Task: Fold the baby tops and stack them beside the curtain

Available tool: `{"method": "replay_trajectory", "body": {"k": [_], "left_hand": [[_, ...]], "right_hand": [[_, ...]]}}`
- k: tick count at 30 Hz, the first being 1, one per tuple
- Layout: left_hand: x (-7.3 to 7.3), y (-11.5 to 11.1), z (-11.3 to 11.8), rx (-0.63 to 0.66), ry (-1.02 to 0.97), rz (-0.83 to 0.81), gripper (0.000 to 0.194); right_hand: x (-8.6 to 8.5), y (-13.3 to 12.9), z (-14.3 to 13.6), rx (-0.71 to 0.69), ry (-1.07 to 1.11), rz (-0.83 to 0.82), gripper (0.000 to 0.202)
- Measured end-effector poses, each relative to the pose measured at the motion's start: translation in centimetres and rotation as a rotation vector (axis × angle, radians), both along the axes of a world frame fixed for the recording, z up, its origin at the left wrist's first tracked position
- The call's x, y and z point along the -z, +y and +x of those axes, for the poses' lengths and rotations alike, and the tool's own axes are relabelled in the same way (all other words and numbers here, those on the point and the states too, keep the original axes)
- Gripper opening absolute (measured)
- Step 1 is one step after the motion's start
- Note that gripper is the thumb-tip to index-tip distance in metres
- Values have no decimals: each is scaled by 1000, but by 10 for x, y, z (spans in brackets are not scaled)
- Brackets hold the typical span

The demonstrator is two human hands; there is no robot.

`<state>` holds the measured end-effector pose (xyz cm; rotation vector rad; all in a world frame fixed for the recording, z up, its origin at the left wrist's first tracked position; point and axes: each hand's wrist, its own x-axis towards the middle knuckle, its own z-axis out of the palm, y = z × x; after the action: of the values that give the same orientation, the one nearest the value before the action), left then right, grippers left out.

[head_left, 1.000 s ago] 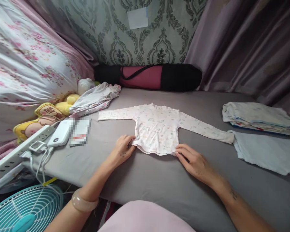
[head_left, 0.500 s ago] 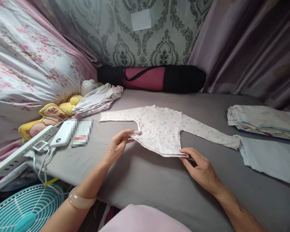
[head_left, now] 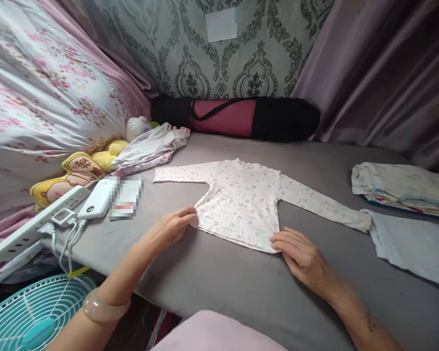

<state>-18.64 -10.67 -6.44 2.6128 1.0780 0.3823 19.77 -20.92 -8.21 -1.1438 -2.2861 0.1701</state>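
The shirt [head_left: 241, 204] lies on the sheet [head_left: 219, 278], between the power bank [head_left: 97, 200] at left and folded clothes [head_left: 395, 187] at right. The bag [head_left: 237, 122] lies behind; the fan [head_left: 40, 317] is front left.

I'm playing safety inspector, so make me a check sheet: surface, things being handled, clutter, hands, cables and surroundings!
Surface: grey cloth-covered surface, wrinkled.
Things handled: pale printed long-sleeved fabric top, spread out, sleeves extended.
Clutter: crumpled whitish fabric clothes, flat white rectangular device.
Hands: left hand at the top's near left corner; right hand touching its near right corner.
Cables: thin white cables droop between the long white plastic power strip and the round turquoise fan.
Surroundings: long black-and-maroon fabric bag, purple cloth curtain.
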Motion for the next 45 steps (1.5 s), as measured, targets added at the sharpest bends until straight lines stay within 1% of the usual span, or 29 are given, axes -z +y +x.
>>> {"method": "replay_trajectory", "body": {"k": [2,4,6,8,10,12,15,17,20,23,25,28,30,31,33,35,37,38,40,42,43,44,45], "left_hand": [[-2,1,2,-4,-55,-66,35],[-4,7,4,-77,-127,-139,33],[-7,18,9,-241,-195,-196,31],[-9,35,16,-428,-236,-209,32],[-9,56,28,-554,-212,-207,33],[-8,77,43,-652,-149,-247,33],[-4,99,69,-769,-75,-320,31],[0,106,83,-843,-63,-325,30],[6,108,95,-899,-62,-308,31],[7,108,98,-903,-50,-300,30],[6,109,99,-901,-46,-306,28],[3,110,101,-858,-48,-327,25],[3,112,100,-812,-38,-290,24],[4,112,99,-795,-25,-229,24],[6,112,95,-748,21,-41,25],[9,111,91,-637,80,144,25],[10,108,87,-508,146,249,25],[9,107,85,-468,181,277,25],[6,103,85,-458,221,314,24],[1,101,87,-448,173,320,23],[0,101,89,-413,113,300,22],[-1,102,93,-355,43,258,22],[0,103,97,-286,-27,200,22]], "right_hand": [[-1,1,1,-10,-20,-17,37],[-7,1,2,-3,-19,-41,36],[-15,4,3,16,-9,-73,32],[-24,10,1,40,-4,-110,28],[-32,21,-6,56,-33,-147,25],[-38,38,-22,54,-97,-178,24],[-40,67,-59,20,-192,-192,24],[-37,82,-89,-31,-230,-170,24],[-24,95,-127,-102,-218,-121,28],[-7,98,-147,-139,-202,-128,36],[1,97,-150,-153,-193,-174,40],[6,96,-147,-161,-165,-224,43],[5,96,-146,-159,-165,-244,44],[4,96,-145,-157,-170,-252,44],[3,97,-146,-159,-175,-265,45],[2,97,-146,-169,-164,-272,45],[0,95,-146,-181,-134,-282,45],[-2,94,-145,-192,-113,-293,44],[-8,93,-141,-260,-73,-342,41],[-16,95,-133,-374,-16,-448,37],[-20,100,-128,-403,25,-509,36],[-23,106,-122,-380,72,-558,35],[-25,115,-115,-299,121,-587,35]]}}
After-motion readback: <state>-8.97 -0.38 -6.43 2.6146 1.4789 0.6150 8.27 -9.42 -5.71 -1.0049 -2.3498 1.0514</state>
